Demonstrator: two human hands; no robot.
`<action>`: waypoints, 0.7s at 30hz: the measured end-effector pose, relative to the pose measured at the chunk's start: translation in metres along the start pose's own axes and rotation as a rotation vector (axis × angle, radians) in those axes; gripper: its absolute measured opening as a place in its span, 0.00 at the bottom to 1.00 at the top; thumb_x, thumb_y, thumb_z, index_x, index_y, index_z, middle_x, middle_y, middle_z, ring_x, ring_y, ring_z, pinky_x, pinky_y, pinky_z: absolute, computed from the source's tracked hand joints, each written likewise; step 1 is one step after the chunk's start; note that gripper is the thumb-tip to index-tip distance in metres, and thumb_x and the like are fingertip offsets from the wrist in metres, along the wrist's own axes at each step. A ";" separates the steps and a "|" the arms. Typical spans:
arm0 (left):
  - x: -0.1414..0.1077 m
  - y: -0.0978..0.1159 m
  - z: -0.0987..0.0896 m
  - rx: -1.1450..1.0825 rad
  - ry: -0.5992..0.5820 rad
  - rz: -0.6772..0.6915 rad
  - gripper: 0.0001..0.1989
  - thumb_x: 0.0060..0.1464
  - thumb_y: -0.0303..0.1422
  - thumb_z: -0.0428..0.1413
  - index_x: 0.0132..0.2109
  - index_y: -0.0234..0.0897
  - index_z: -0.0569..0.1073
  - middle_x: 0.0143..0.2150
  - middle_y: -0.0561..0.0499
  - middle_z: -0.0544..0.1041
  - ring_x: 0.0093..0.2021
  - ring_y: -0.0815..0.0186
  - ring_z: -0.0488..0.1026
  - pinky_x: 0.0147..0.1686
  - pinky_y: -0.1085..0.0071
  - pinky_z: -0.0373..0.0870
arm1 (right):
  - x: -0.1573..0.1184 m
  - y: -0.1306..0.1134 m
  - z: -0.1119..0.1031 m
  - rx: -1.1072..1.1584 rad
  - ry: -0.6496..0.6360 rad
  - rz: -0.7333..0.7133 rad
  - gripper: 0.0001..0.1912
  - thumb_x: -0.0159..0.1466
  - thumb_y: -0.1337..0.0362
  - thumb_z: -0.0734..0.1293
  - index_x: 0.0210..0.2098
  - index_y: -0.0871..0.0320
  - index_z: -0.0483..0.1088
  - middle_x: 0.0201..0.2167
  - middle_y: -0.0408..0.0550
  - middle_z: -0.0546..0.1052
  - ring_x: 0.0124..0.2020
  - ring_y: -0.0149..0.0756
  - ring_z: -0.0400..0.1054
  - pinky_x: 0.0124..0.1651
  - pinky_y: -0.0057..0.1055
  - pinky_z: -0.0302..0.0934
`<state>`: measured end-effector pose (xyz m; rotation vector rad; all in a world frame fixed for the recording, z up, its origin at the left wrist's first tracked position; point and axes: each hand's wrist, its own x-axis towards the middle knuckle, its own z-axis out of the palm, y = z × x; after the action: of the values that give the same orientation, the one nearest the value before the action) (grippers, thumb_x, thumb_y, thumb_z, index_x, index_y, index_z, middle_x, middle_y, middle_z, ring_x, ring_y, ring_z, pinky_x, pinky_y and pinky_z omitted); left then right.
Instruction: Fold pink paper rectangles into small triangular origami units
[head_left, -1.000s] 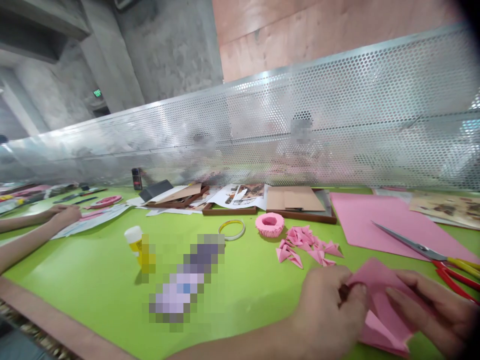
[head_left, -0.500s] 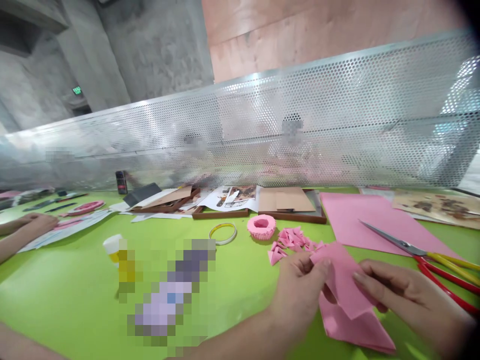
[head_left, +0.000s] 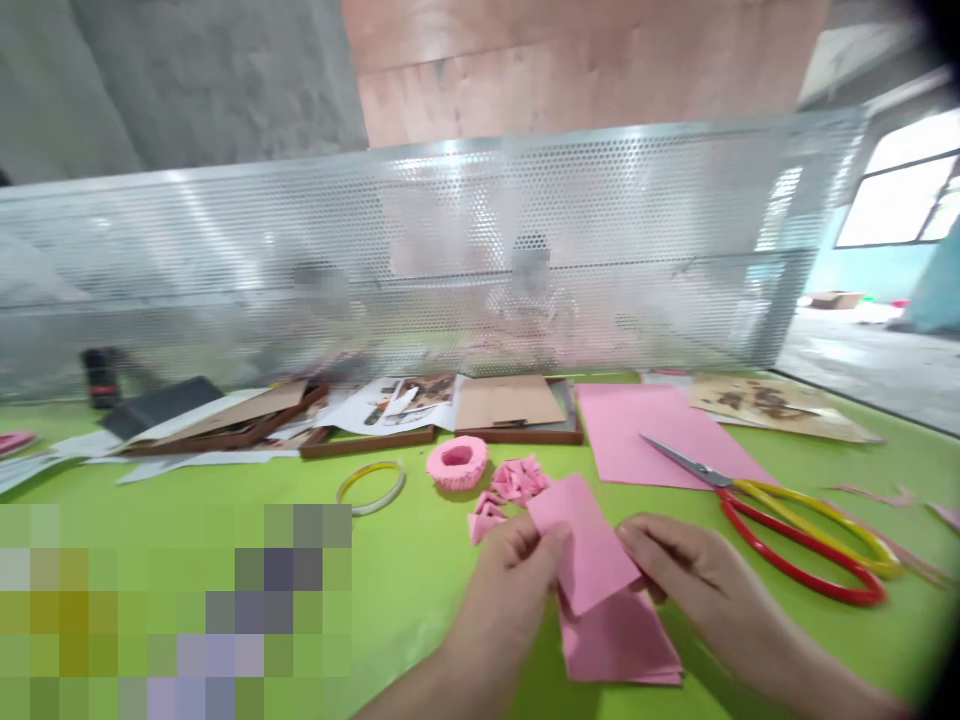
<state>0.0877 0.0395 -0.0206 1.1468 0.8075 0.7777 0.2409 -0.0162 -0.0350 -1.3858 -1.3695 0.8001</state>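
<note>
A small rectangle of pink paper (head_left: 581,545) is pinched between both of my hands above the green table. My left hand (head_left: 517,580) grips its left edge with thumb and fingers. At the right corner, my right hand (head_left: 694,575) has thumb and fingers closed on the same sheet. Beneath it lies a stack of pink paper pieces (head_left: 622,645), partly covered. Several folded pink paper triangles (head_left: 517,480) lie just beyond my left hand. Behind them sits a round ring of folded pink paper (head_left: 457,464).
Scissors with red and yellow handles (head_left: 772,510) lie at the right, blades over a large pink sheet (head_left: 664,430). A tape roll (head_left: 371,488) lies left of the paper ring. Framed boards and papers (head_left: 510,402) line the perforated metal divider (head_left: 450,270). Pixelation hides the lower left.
The view has swung to the right, so the table things appear farther left and the scissors show whole. Both hands still hold the pink paper over the stack.
</note>
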 end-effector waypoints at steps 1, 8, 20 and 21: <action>0.001 0.000 -0.001 0.022 0.025 -0.011 0.12 0.55 0.33 0.52 0.27 0.33 0.74 0.24 0.51 0.74 0.26 0.68 0.66 0.29 0.71 0.61 | 0.000 -0.003 -0.001 -0.022 0.006 -0.010 0.17 0.65 0.58 0.57 0.23 0.58 0.66 0.18 0.40 0.65 0.21 0.32 0.60 0.24 0.26 0.55; 0.003 0.004 -0.002 -0.035 0.060 -0.084 0.13 0.54 0.32 0.53 0.22 0.34 0.73 0.20 0.53 0.73 0.23 0.69 0.65 0.27 0.73 0.60 | 0.002 0.001 -0.008 -0.356 0.128 -0.393 0.18 0.60 0.75 0.58 0.47 0.52 0.65 0.42 0.49 0.70 0.38 0.37 0.67 0.39 0.32 0.63; 0.001 0.007 -0.003 -0.184 -0.010 -0.014 0.07 0.51 0.30 0.57 0.28 0.35 0.78 0.24 0.52 0.78 0.28 0.67 0.71 0.34 0.71 0.66 | -0.005 -0.011 0.000 0.023 0.005 -0.101 0.11 0.63 0.63 0.61 0.45 0.57 0.64 0.40 0.50 0.70 0.37 0.37 0.67 0.35 0.31 0.64; 0.001 0.006 -0.002 -0.189 -0.018 -0.009 0.07 0.50 0.30 0.58 0.26 0.35 0.77 0.24 0.52 0.78 0.28 0.67 0.71 0.34 0.71 0.66 | -0.004 -0.011 0.002 0.057 -0.012 -0.050 0.08 0.62 0.62 0.63 0.40 0.59 0.66 0.36 0.49 0.71 0.34 0.36 0.66 0.32 0.30 0.63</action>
<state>0.0859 0.0421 -0.0149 0.9797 0.7081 0.8166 0.2349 -0.0209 -0.0263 -1.2998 -1.3747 0.8093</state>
